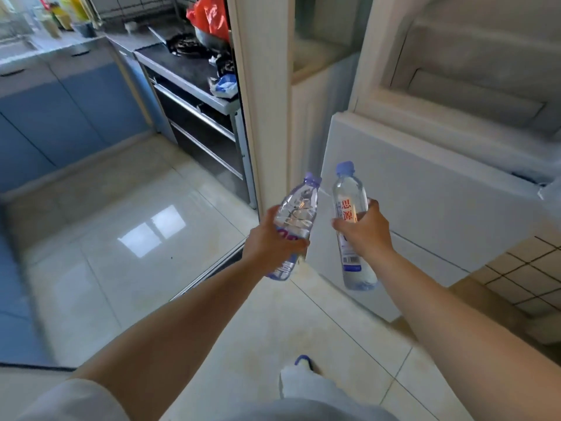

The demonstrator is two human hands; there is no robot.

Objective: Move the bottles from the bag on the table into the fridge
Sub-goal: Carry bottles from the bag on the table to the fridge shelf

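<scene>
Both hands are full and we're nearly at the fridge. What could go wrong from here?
1. The left hand and right hand each grip a bottle, so no hand is free for the fridge; juggling both in one hand might drop one onto the tiled floor.
2. The left bottle tilts toward the right bottle, with caps close together; they may knock.
3. The glossy floor may be slippery underfoot.
</scene>
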